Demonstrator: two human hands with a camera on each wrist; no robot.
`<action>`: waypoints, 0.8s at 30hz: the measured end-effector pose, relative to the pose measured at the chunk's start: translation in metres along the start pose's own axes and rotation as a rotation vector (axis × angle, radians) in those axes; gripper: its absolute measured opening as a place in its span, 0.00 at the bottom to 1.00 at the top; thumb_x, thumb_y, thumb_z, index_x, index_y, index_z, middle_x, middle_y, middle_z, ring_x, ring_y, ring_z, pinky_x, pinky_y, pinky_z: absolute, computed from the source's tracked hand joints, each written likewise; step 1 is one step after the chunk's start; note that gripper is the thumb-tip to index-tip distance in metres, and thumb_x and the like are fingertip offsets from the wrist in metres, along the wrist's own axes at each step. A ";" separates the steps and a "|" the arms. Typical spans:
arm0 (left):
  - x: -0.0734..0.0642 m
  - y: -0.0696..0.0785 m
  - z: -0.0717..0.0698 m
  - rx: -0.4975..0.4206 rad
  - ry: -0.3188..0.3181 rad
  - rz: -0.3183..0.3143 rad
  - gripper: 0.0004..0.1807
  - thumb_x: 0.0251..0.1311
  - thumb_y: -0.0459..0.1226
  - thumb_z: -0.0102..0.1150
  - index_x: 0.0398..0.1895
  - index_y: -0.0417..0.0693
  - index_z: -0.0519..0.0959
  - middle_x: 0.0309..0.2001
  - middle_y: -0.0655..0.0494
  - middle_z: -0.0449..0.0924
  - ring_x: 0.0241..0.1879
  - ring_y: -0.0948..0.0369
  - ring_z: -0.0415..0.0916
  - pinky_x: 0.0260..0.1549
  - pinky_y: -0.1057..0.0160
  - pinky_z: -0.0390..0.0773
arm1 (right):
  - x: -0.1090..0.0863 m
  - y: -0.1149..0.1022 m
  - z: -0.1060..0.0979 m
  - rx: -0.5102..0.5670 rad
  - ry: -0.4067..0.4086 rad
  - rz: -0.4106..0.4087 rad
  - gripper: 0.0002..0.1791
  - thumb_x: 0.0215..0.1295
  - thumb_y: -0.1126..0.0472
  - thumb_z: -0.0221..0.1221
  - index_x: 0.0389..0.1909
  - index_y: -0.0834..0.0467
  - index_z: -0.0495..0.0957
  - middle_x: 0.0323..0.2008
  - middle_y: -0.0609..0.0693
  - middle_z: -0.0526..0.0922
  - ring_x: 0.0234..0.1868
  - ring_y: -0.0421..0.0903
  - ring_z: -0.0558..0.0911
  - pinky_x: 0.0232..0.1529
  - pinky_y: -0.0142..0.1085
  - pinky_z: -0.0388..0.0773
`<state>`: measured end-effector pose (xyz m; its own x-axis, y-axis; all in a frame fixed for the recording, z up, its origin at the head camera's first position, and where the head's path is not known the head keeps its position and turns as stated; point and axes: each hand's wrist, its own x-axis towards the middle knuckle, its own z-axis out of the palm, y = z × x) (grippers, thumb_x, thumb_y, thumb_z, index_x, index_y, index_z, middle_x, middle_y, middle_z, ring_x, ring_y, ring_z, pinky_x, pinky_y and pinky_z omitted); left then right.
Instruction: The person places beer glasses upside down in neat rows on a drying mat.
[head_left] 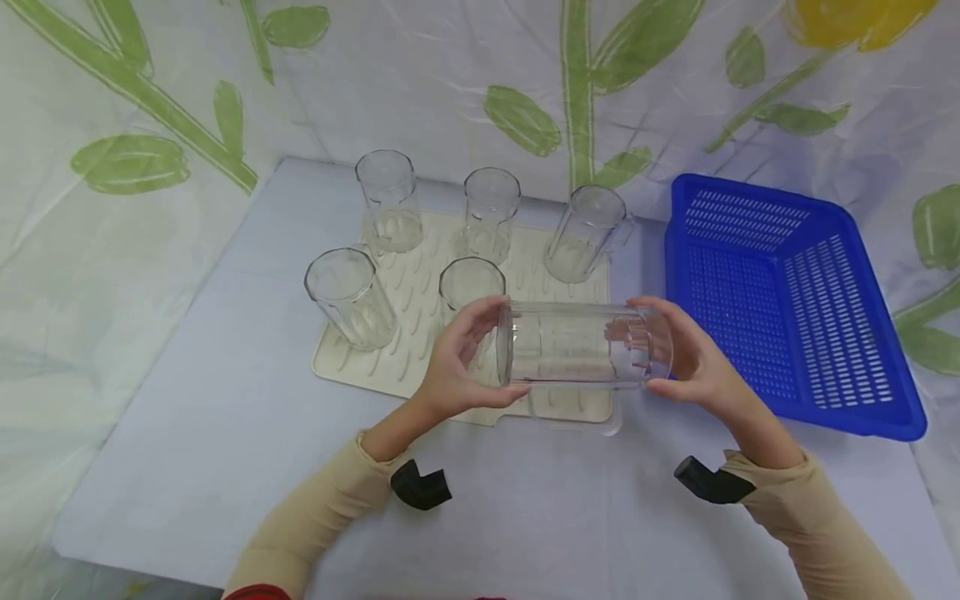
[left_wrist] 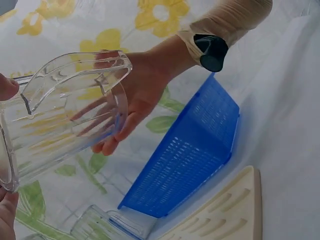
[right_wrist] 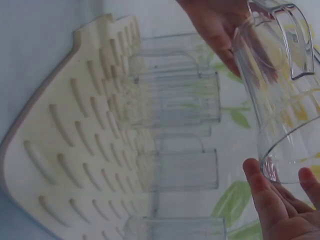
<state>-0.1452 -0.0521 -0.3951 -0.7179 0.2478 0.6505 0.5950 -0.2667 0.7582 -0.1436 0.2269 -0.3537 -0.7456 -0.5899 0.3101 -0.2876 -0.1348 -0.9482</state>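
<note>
A clear glass mug [head_left: 573,343] lies sideways in the air between my two hands, above the front of a cream drying mat [head_left: 411,317]. My left hand [head_left: 465,358] grips its left end, thumb below and fingers above. The other end sits between the thumb and fingers of my right hand [head_left: 693,354], whose fingers show through the glass. In the left wrist view the mug's handle [left_wrist: 75,62] stands out from its side. Several similar mugs [head_left: 352,300] stand on the mat; the near middle mug [head_left: 471,279] is partly hidden behind my left hand.
A blue perforated plastic basket [head_left: 802,217] sits at the right, just beyond my right hand. The white table [head_left: 225,417] runs up to a wall sheet [head_left: 420,92] painted with green leaves. A dark curved piece [head_left: 420,487] is fixed at each wrist.
</note>
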 end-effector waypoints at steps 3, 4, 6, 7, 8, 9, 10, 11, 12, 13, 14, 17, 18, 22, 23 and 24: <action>0.002 0.002 0.001 -0.023 0.008 -0.001 0.47 0.40 0.46 0.69 0.53 0.18 0.58 0.51 0.32 0.64 0.54 0.53 0.63 0.54 0.51 0.61 | -0.001 0.006 -0.002 0.013 -0.047 -0.026 0.40 0.51 0.73 0.61 0.64 0.66 0.53 0.58 0.55 0.65 0.56 0.48 0.66 0.51 0.34 0.67; 0.003 0.003 0.001 -0.035 0.012 -0.008 0.47 0.40 0.47 0.69 0.53 0.18 0.57 0.52 0.35 0.64 0.54 0.53 0.63 0.54 0.51 0.60 | -0.001 0.008 -0.002 0.015 -0.059 -0.034 0.39 0.51 0.73 0.61 0.63 0.68 0.53 0.58 0.56 0.65 0.57 0.48 0.66 0.51 0.34 0.67; 0.005 0.004 0.002 -0.061 0.024 -0.023 0.48 0.40 0.46 0.69 0.52 0.17 0.57 0.53 0.41 0.64 0.55 0.54 0.62 0.55 0.51 0.59 | -0.001 0.010 -0.002 0.027 -0.078 -0.037 0.39 0.51 0.75 0.61 0.63 0.69 0.53 0.57 0.57 0.66 0.57 0.49 0.66 0.51 0.34 0.67; 0.006 0.004 0.002 -0.076 0.031 -0.029 0.48 0.40 0.46 0.69 0.52 0.17 0.57 0.54 0.43 0.65 0.56 0.54 0.62 0.55 0.51 0.58 | -0.001 0.011 -0.002 0.026 -0.084 -0.037 0.39 0.50 0.76 0.60 0.63 0.69 0.53 0.57 0.58 0.67 0.57 0.49 0.66 0.52 0.35 0.66; 0.007 0.005 0.003 -0.089 0.036 -0.032 0.48 0.39 0.45 0.70 0.52 0.16 0.57 0.54 0.45 0.65 0.56 0.54 0.62 0.56 0.51 0.58 | -0.001 0.012 -0.002 0.021 -0.083 -0.030 0.39 0.50 0.76 0.60 0.63 0.68 0.53 0.57 0.57 0.67 0.57 0.49 0.66 0.52 0.35 0.66; 0.008 0.005 0.003 -0.099 0.041 -0.034 0.48 0.39 0.44 0.70 0.52 0.16 0.57 0.54 0.46 0.65 0.56 0.54 0.62 0.56 0.51 0.57 | -0.001 0.012 -0.002 0.017 -0.084 -0.028 0.39 0.49 0.77 0.60 0.62 0.69 0.53 0.57 0.57 0.67 0.57 0.49 0.66 0.52 0.35 0.66; 0.010 0.006 0.004 -0.106 0.045 -0.036 0.48 0.38 0.43 0.70 0.52 0.16 0.57 0.54 0.46 0.65 0.56 0.53 0.61 0.56 0.51 0.57 | -0.001 0.013 -0.002 0.009 -0.083 -0.030 0.39 0.48 0.78 0.60 0.62 0.70 0.53 0.56 0.57 0.67 0.57 0.49 0.66 0.52 0.34 0.66; 0.011 0.006 0.005 -0.113 0.047 -0.035 0.47 0.38 0.42 0.70 0.52 0.16 0.57 0.54 0.45 0.65 0.56 0.53 0.61 0.56 0.50 0.56 | -0.001 0.014 -0.002 -0.004 -0.087 -0.036 0.40 0.47 0.80 0.60 0.62 0.71 0.53 0.56 0.58 0.67 0.57 0.49 0.66 0.53 0.34 0.66; 0.012 0.007 0.005 -0.120 0.049 -0.036 0.47 0.37 0.42 0.70 0.52 0.16 0.57 0.54 0.43 0.65 0.56 0.53 0.61 0.56 0.50 0.56 | -0.001 0.014 -0.002 -0.028 -0.084 -0.034 0.40 0.46 0.80 0.60 0.61 0.72 0.53 0.56 0.58 0.68 0.57 0.49 0.66 0.53 0.34 0.65; 0.013 0.007 0.006 -0.124 0.050 -0.037 0.47 0.37 0.41 0.70 0.52 0.16 0.56 0.53 0.41 0.65 0.56 0.52 0.61 0.56 0.50 0.56 | -0.002 0.016 -0.001 -0.041 -0.084 -0.039 0.40 0.45 0.80 0.60 0.61 0.72 0.53 0.56 0.58 0.68 0.57 0.49 0.66 0.53 0.34 0.65; 0.015 0.007 0.006 -0.129 0.050 -0.038 0.47 0.37 0.40 0.70 0.52 0.16 0.56 0.53 0.39 0.64 0.56 0.52 0.61 0.56 0.50 0.56 | -0.002 0.017 -0.001 -0.056 -0.082 -0.036 0.41 0.44 0.80 0.61 0.61 0.72 0.53 0.56 0.58 0.68 0.57 0.49 0.66 0.54 0.35 0.65; 0.018 0.007 0.008 -0.133 0.051 -0.050 0.47 0.37 0.40 0.70 0.52 0.16 0.57 0.53 0.35 0.64 0.55 0.52 0.62 0.56 0.50 0.57 | -0.003 0.023 0.000 -0.108 -0.083 -0.041 0.43 0.41 0.82 0.61 0.61 0.71 0.55 0.55 0.57 0.69 0.57 0.48 0.66 0.55 0.34 0.63; 0.019 0.007 0.009 -0.135 0.053 -0.058 0.47 0.37 0.41 0.70 0.52 0.16 0.57 0.53 0.35 0.64 0.55 0.52 0.62 0.56 0.51 0.57 | -0.004 0.026 0.001 -0.121 -0.080 -0.033 0.43 0.41 0.82 0.62 0.62 0.68 0.56 0.55 0.55 0.69 0.57 0.46 0.67 0.54 0.33 0.64; 0.023 0.008 0.011 -0.141 0.062 -0.092 0.50 0.38 0.47 0.71 0.53 0.18 0.58 0.53 0.35 0.64 0.54 0.53 0.62 0.54 0.54 0.61 | -0.003 0.036 0.006 -0.153 -0.094 -0.031 0.43 0.42 0.81 0.62 0.62 0.64 0.57 0.54 0.55 0.69 0.57 0.45 0.67 0.55 0.32 0.62; 0.024 0.008 0.011 -0.141 0.065 -0.104 0.51 0.37 0.49 0.71 0.53 0.18 0.58 0.53 0.34 0.64 0.54 0.53 0.62 0.53 0.54 0.62 | -0.003 0.038 0.008 -0.159 -0.093 -0.027 0.43 0.42 0.81 0.62 0.62 0.63 0.57 0.54 0.54 0.69 0.57 0.45 0.67 0.55 0.32 0.62; 0.025 0.009 0.011 -0.138 0.066 -0.115 0.51 0.37 0.51 0.70 0.53 0.18 0.58 0.53 0.34 0.64 0.54 0.53 0.63 0.53 0.54 0.62 | -0.003 0.040 0.009 -0.158 -0.088 -0.027 0.43 0.42 0.81 0.62 0.62 0.64 0.57 0.53 0.54 0.69 0.56 0.44 0.67 0.55 0.32 0.62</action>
<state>-0.1537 -0.0376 -0.3720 -0.8033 0.2233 0.5522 0.4557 -0.3667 0.8111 -0.1475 0.2158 -0.3934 -0.6829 -0.6560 0.3214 -0.4029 -0.0288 -0.9148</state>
